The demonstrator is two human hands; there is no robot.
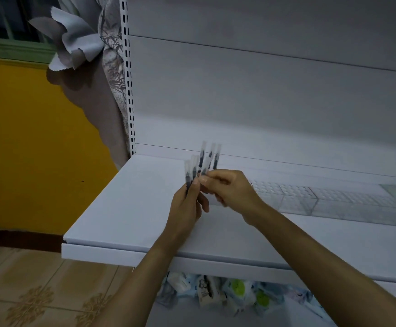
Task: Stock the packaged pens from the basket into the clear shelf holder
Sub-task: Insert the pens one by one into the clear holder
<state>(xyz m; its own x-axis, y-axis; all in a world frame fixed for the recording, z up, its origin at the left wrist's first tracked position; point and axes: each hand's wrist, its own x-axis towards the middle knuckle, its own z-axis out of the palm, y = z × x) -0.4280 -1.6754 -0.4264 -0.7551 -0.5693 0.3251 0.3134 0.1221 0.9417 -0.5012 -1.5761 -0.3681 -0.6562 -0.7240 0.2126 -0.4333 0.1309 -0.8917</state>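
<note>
Left hand point(187, 206) gripping a fan of packaged pens point(201, 165), right hand point(230, 190) fingers pinching one, above white shelf point(126, 208), clear holder point(334, 199) right.

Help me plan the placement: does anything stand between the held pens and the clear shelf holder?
Nothing visible does. The left hand and right hand hold the packaged pens over the white shelf; the clear holder lies just to their right, only the person's own right wrist between.

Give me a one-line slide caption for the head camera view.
Left hand and right hand hold a fan of packaged pens above the white shelf, near the clear holder.
</note>
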